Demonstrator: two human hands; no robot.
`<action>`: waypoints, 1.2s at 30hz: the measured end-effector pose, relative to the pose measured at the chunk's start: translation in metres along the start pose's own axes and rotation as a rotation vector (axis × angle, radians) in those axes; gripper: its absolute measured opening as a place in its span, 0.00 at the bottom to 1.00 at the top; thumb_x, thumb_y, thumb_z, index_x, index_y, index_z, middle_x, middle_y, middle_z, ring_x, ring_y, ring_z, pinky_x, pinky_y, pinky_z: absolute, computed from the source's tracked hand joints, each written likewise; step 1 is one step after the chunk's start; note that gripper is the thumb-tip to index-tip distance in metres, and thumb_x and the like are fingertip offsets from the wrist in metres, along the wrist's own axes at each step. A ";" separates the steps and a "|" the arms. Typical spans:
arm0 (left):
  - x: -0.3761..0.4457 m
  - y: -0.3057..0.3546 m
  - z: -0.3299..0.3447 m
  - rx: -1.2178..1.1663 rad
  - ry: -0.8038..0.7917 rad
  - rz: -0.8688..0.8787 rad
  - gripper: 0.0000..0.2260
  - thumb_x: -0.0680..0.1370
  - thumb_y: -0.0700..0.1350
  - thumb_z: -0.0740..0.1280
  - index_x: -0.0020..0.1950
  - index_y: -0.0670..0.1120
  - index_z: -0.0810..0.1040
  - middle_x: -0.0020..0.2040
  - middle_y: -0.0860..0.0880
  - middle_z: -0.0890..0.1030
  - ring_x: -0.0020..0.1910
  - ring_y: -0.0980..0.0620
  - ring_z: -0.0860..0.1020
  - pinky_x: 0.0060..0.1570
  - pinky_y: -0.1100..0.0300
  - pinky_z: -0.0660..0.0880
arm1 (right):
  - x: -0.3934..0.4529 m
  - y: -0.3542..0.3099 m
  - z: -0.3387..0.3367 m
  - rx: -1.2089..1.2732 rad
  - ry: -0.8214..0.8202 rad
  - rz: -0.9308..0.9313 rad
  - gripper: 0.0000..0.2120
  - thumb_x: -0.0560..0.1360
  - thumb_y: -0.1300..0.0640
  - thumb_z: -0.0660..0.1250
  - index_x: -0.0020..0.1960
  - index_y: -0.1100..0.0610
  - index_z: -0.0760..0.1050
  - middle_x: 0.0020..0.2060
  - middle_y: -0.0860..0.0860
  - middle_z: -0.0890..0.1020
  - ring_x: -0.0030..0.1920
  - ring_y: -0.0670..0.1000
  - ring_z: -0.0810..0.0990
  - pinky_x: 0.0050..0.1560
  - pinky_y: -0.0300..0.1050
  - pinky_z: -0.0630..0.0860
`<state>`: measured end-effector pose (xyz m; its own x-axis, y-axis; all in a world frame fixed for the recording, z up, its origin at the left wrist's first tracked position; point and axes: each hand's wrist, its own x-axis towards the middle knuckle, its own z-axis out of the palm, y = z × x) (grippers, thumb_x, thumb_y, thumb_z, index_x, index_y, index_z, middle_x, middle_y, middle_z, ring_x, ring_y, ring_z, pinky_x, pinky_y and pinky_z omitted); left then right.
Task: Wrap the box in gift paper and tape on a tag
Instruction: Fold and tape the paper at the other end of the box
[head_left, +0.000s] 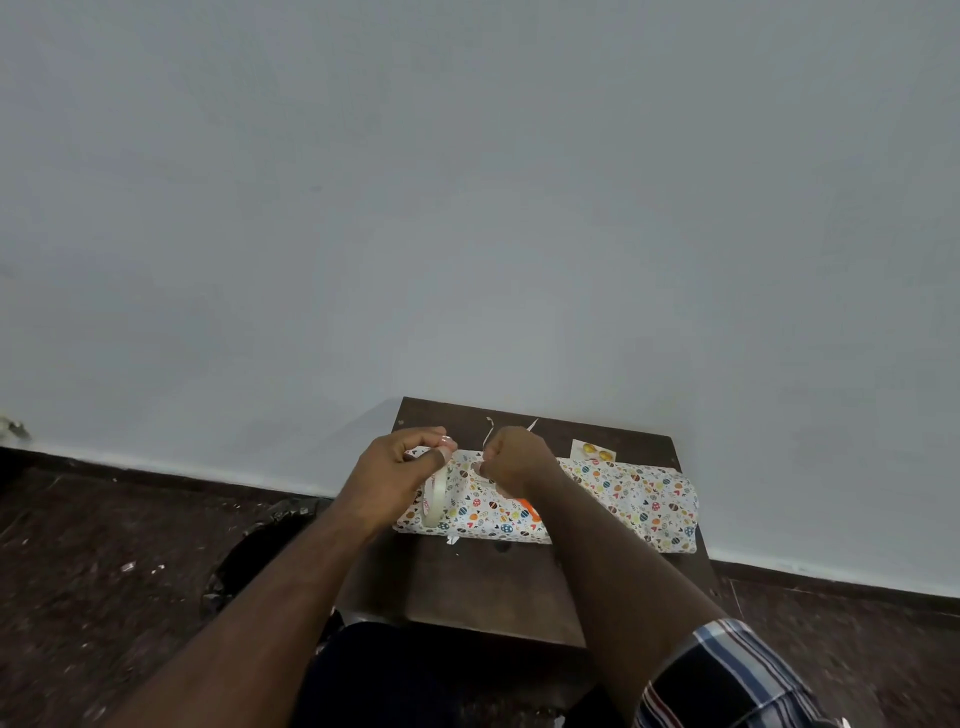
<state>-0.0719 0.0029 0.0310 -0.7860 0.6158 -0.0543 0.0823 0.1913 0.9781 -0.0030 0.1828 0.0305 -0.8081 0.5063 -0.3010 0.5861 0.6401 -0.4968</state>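
1. Two hands hover over the wrapped box (483, 506), which lies on a small dark table (498, 582) against a pale wall (467, 182).
2. Left hand (400, 467), at 9 o'clock of the box, grips a roll of clear tape (435, 496) with curled fingers.
3. Right hand (511, 460) is clenched, pinching something at its fingertips; I cannot tell what.
4. Spare patterned gift paper (639, 496) lies at 3 o'clock, a tag (595, 451) at 1 o'clock, and something orange (527, 508) on the box.
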 end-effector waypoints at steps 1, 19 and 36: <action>0.000 0.000 0.000 -0.007 0.004 0.000 0.05 0.78 0.45 0.73 0.49 0.55 0.87 0.58 0.61 0.82 0.59 0.61 0.79 0.63 0.56 0.75 | 0.000 0.001 0.000 0.030 0.004 0.023 0.11 0.78 0.57 0.66 0.54 0.63 0.81 0.50 0.60 0.84 0.50 0.60 0.83 0.53 0.53 0.81; 0.000 0.001 -0.004 -0.025 0.022 -0.011 0.08 0.79 0.43 0.72 0.47 0.57 0.87 0.56 0.62 0.83 0.58 0.60 0.81 0.66 0.47 0.76 | 0.020 0.037 -0.023 0.460 0.267 0.034 0.07 0.77 0.63 0.71 0.41 0.56 0.81 0.41 0.52 0.86 0.35 0.48 0.81 0.32 0.41 0.75; 0.007 -0.003 -0.002 0.007 0.004 -0.020 0.09 0.79 0.46 0.72 0.45 0.60 0.87 0.55 0.66 0.83 0.54 0.53 0.82 0.59 0.54 0.79 | 0.076 0.075 -0.024 -0.219 0.107 0.150 0.12 0.74 0.52 0.76 0.50 0.60 0.80 0.43 0.52 0.83 0.44 0.53 0.81 0.48 0.47 0.79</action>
<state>-0.0792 0.0050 0.0277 -0.7900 0.6087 -0.0733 0.0705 0.2089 0.9754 -0.0189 0.2829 -0.0102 -0.7075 0.6555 -0.2642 0.7067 0.6572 -0.2619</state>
